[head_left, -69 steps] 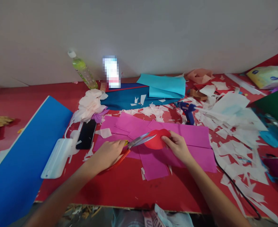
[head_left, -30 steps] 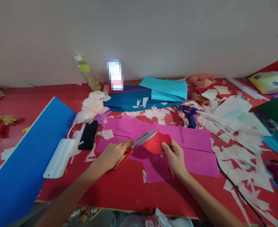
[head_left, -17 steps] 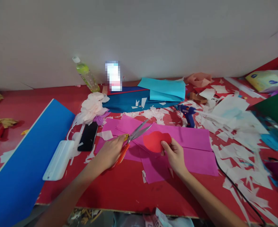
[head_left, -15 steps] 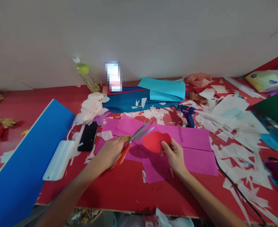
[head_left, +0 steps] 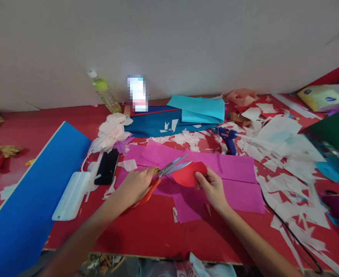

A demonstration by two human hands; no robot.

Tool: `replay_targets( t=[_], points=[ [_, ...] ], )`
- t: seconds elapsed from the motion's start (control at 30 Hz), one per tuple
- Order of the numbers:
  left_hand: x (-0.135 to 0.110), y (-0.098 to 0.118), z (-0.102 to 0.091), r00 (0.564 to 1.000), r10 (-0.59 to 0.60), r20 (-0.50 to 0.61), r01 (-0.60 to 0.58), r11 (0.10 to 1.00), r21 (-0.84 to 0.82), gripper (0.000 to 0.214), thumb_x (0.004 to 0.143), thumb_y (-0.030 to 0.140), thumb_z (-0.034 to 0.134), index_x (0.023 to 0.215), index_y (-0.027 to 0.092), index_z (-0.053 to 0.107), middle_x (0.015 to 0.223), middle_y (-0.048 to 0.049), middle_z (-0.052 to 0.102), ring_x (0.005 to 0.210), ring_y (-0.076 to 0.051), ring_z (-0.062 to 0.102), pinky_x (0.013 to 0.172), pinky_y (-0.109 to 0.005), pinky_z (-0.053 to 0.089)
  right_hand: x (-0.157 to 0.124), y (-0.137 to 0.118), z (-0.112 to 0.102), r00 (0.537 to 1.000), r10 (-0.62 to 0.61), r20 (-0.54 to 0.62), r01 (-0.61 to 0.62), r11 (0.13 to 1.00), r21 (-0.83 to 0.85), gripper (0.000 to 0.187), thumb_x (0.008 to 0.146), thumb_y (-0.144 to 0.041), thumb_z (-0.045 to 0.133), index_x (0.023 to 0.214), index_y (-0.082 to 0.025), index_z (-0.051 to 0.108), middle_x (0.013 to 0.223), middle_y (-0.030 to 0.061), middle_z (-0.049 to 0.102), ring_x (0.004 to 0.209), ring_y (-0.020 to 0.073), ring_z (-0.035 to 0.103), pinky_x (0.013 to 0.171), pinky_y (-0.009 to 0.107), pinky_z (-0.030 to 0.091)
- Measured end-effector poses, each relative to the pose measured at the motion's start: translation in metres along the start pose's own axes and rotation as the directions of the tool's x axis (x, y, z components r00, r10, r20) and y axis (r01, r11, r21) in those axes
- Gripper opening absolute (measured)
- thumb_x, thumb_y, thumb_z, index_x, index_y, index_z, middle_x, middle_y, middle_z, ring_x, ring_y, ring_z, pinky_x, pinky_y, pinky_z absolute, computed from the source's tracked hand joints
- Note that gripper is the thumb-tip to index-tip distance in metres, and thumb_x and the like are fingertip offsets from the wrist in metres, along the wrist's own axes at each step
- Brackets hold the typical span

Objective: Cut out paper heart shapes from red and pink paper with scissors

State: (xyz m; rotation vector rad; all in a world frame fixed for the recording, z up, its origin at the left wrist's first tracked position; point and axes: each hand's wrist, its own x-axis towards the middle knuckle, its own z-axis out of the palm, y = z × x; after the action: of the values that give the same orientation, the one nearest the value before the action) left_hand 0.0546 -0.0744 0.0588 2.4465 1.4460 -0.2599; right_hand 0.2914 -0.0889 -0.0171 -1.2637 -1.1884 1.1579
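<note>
Lowered since earlier: one scissors [head_left: 171, 168] in clenched left hand [head_left: 134, 186], blades at 9 o'clock edge of one red piece [head_left: 188, 176], pinched in right hand [head_left: 212, 188].

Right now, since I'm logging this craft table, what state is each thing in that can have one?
scissors: blades open, held in left hand.
red paper piece: pinched in right hand, edge at the blades.
phone: flat, screen dark.
bottle: tilted against the wall.
glue gun: lying down, untouched.
</note>
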Motion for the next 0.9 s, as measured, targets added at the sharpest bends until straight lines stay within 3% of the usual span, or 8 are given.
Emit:
replay_targets(
  t=[0.27, 0.9],
  points=[
    [-0.0028, 0.0062, 0.0008, 0.999, -0.021, 0.034, 0.019, 0.997, 0.070, 0.032, 0.088, 0.013, 0.041, 0.118, 0.008, 0.050, 0.108, -0.0159, 0.065, 0.095, -0.028, 0.065, 0.075, -0.039, 0.053, -0.0008, 0.0018, -0.0012, 0.999, -0.007, -0.037, 0.006, 1.000, -0.010, 0.029, 0.083, -0.041, 0.057, 0.065, -0.021, 0.049, 0.050, -0.0047, 0.049, 0.045, 0.0104, 0.046, 0.045, 0.023, 0.036],
    [-0.0005, 0.0010, 0.0082, 0.999, 0.010, 0.035, -0.013, 0.998, 0.067, 0.025, 0.092, 0.019, 0.041, 0.112, 0.010, 0.053, 0.100, -0.0143, 0.067, 0.088, -0.025, 0.067, 0.067, -0.032, 0.051, 0.0009, 0.0045, 0.0004, 0.999, 0.025, 0.037, -0.029, 0.994, 0.109, 0.031, 0.081, -0.045, 0.060, 0.064, -0.020, 0.050, 0.048, -0.0048, 0.049, 0.041, 0.0096, 0.044, 0.042, 0.023, 0.036]
  ],
)
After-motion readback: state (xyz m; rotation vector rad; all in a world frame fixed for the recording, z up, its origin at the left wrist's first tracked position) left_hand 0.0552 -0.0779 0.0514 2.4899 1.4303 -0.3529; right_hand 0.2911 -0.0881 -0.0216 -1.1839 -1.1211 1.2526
